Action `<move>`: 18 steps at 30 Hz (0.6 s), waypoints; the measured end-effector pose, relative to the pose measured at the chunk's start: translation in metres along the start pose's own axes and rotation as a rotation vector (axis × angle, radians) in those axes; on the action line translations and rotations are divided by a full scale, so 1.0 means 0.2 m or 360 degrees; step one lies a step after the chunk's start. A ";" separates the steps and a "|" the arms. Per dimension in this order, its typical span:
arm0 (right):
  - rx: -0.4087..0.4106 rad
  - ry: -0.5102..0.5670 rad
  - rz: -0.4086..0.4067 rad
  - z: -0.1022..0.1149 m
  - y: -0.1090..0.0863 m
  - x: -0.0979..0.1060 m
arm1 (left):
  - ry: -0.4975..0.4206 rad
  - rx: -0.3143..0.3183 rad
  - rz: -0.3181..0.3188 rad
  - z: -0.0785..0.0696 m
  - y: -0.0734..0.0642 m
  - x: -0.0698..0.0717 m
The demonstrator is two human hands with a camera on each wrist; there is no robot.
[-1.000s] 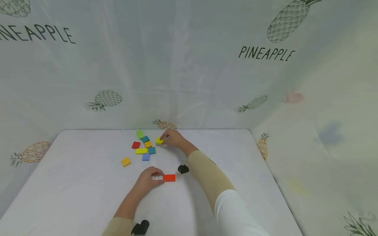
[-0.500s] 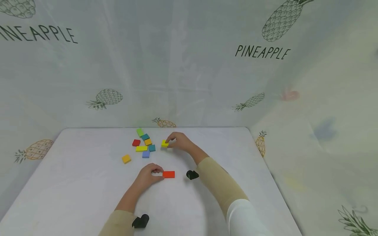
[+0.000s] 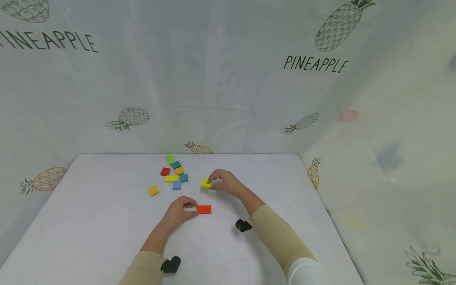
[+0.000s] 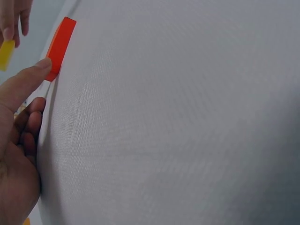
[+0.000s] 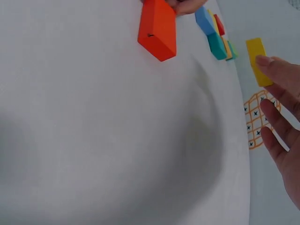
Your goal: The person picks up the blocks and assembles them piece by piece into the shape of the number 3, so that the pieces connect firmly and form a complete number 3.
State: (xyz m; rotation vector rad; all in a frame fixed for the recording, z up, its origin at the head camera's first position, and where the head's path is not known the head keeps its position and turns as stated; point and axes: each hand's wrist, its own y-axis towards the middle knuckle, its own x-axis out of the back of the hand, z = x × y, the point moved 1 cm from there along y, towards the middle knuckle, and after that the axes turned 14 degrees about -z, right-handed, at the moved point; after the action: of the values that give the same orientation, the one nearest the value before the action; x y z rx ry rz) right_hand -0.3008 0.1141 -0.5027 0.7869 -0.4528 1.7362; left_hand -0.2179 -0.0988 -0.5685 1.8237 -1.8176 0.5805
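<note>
A red-orange block [image 3: 204,209] lies on the white table, its left end pinched between the thumb and fingers of my left hand [image 3: 179,209]. The left wrist view shows the thumb on the side of the same red-orange block [image 4: 61,47]. Beyond it and to the right, my right hand [image 3: 227,183] pinches a small yellow block [image 3: 206,183] above the table. In the right wrist view the thumb lies on the yellow block [image 5: 256,51], while the other fingers are spread apart below it.
Loose blocks sit left of my right hand: a long yellow one [image 3: 171,179], a blue one [image 3: 176,185], a red one [image 3: 165,171], a light green one [image 3: 170,159] and several others. An orange block [image 3: 153,190] lies apart, nearer to me. A pineapple-print sheet [image 3: 228,79] hangs behind the table.
My right hand has carried the yellow block from beside the loose blocks rightward and closer to me. The left hand stays at the red-orange block.
</note>
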 end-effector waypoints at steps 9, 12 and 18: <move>0.0071 -0.0004 0.0027 -0.02 -0.16 0.02 | -0.0012 0.0027 0.0006 0.02 0.01 0.00; 0.0102 -0.0014 0.0022 -0.04 -0.20 0.01 | -0.0010 0.0033 0.0004 0.02 0.01 0.00; 0.0099 -0.0019 0.0008 -0.07 -0.26 -0.01 | -0.0007 0.0013 0.0005 0.02 0.01 0.00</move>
State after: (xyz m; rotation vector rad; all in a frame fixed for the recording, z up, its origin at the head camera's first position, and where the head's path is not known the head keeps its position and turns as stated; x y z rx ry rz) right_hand -0.2555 0.1380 -0.5183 0.8412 -0.4109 1.7582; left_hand -0.2195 -0.1006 -0.5711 1.8290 -1.8238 0.5861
